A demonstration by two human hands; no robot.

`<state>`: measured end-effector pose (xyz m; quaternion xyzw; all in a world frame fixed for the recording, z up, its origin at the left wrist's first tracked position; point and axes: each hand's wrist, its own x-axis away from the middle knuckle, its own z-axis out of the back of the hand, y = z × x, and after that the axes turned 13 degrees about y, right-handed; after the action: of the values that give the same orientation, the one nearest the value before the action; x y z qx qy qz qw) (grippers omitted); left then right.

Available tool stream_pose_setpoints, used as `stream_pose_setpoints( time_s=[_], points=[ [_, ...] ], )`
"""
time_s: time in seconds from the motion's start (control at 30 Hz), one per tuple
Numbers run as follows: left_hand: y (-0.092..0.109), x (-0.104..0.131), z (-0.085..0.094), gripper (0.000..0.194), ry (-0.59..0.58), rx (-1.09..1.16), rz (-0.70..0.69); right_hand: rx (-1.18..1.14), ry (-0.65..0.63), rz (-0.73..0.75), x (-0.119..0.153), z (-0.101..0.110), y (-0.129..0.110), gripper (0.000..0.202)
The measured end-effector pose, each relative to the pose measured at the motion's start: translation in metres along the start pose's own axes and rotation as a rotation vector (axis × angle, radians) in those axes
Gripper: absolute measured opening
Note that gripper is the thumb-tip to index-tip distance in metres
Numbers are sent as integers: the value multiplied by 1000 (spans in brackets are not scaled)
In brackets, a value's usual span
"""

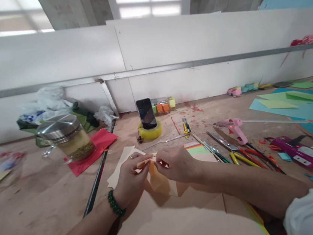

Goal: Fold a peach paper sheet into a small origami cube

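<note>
Both hands meet over a pile of peach paper sheets (168,225). Between them is a small folded piece of orange-peach paper (159,179), its lower part hanging toward the sheets. My left hand (133,176), with a ring and a green bead bracelet on the wrist, pinches its upper left edge. Fingers curled, my right hand (178,164) grips the same paper at its upper right. The fingertips nearly touch, and the pinched edge is partly hidden. Striped coloured paper (196,148) lies just beyond my right hand.
A phone (146,114) leans upright on a yellow tape roll (150,130). To the left stands a glass tea mug (67,139) on red paper. Scissors (223,142), a pink glue gun (233,127), a box cutter (186,126) and a purple device (298,152) lie right.
</note>
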<state>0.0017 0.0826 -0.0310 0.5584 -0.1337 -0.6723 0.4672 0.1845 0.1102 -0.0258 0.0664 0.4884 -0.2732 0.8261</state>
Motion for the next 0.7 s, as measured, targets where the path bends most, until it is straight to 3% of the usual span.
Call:
stream_pose_setpoints(
  time_s=[0.2,0.3,0.43,0.6,0.7],
  points=[
    [-2,0,1,20,12,-2,-44,13,-47,-48,-2,2,-1,18],
    [-1,0,1,20,-7,-24,5,16,-130,-94,-4,5,-5,7],
    [8,1,2,18,-34,-114,95,22,-272,-208,-12,13,-12,16],
    [16,5,2,42,-118,-233,92,-8,-523,-386,-23,23,-16,11],
    [16,8,0,48,-184,-278,99,-78,-557,-432,-24,24,-14,11]
  ],
)
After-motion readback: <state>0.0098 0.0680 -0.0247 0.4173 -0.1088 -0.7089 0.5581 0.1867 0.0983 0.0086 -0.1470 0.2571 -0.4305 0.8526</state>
